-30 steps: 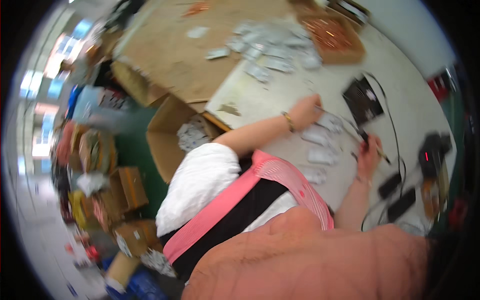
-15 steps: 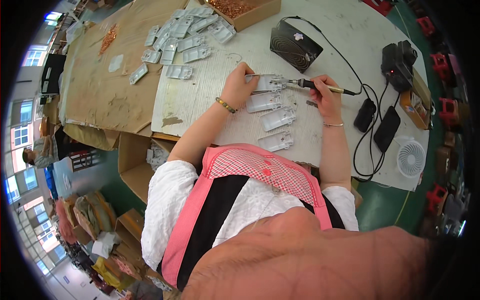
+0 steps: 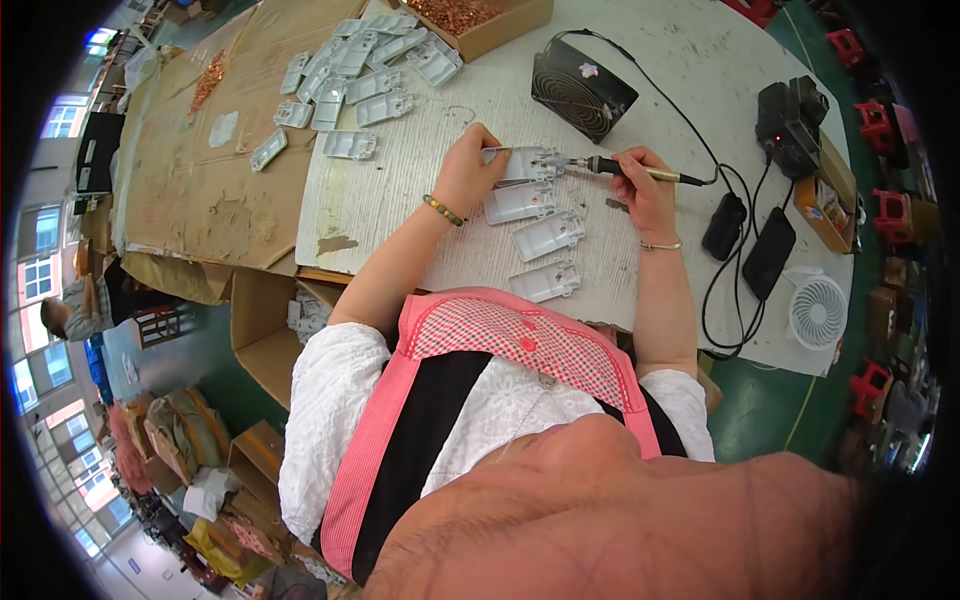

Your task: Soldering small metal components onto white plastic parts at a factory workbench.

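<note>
Between the fingers and thumb of my left hand (image 3: 474, 168) is the near end of a pale grey plastic casing (image 3: 522, 166) lying on the white table. My right hand (image 3: 643, 185) grips a soldering iron (image 3: 640, 171) like a pen. The iron's tip points left and meets the casing's right end, though the exact contact spot is too small to make out. Below that piece, more of the same casings form a column: one casing (image 3: 520, 203), another casing (image 3: 548, 236) and a third casing (image 3: 545, 281) nearest my apron.
A heap of casings (image 3: 355, 65) lies at the back left, beside a cardboard box of copper-coloured parts (image 3: 500, 30). A black fan box (image 3: 583, 92) stands behind the iron. Cords run to a black soldering station (image 3: 793, 125). A phone (image 3: 770, 255) and white fan (image 3: 817, 312) sit at right.
The whole view has shifted slightly to the left. Both hands keep their hold, and the iron's tip stays at the casing's right end.
</note>
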Demonstrator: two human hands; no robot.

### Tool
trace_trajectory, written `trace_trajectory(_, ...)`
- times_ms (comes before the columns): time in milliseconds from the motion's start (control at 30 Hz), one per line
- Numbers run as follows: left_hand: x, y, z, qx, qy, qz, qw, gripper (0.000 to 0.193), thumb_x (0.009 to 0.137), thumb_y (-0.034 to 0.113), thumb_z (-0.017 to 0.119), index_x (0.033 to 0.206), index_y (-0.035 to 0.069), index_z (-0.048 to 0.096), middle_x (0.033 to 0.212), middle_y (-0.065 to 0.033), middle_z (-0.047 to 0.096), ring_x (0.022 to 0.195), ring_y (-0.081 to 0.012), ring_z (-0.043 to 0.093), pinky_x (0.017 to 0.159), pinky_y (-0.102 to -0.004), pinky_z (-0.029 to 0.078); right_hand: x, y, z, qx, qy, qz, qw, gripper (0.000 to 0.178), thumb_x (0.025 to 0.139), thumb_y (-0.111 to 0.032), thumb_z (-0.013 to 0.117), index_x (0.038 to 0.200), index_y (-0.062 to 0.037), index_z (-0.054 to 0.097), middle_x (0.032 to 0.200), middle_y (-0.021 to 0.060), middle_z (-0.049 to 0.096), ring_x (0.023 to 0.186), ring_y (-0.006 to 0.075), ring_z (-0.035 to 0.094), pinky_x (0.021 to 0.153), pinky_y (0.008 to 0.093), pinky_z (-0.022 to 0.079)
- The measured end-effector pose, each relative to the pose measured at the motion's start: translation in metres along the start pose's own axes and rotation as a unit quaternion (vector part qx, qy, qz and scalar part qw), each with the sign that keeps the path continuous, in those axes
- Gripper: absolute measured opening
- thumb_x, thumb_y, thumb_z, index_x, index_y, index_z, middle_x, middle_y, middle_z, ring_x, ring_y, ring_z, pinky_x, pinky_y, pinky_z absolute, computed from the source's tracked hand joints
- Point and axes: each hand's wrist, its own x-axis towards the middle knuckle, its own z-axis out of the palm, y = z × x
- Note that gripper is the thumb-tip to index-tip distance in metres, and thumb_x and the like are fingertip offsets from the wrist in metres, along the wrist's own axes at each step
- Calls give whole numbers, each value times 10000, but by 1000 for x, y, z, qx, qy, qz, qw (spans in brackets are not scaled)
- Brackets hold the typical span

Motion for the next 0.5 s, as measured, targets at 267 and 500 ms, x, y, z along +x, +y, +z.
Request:
trace_trajectory(267, 0, -1, 0, 2, -3, -14, 1000, 222, 748, 164, 625, 838, 7, 497, 759, -160, 567, 702, -290, 552, 631, -343, 440, 0, 2, -2, -2, -24, 15, 1000, 137, 803, -160, 598, 813, -24, 596, 651, 10, 568, 514, 44, 501, 447, 155, 383)
trace_trajectory(500, 0, -1, 0, -10, -6, 7, 1000, 213, 750, 163, 622, 834, 10, 499, 769, -157, 573, 706, -291, 555, 632, -346, 441, -1, 0, 1, -17, -8, 11, 1000, 138, 795, -161, 597, 809, -24, 599, 639, 12, 564, 497, 46, 482, 440, 156, 370)
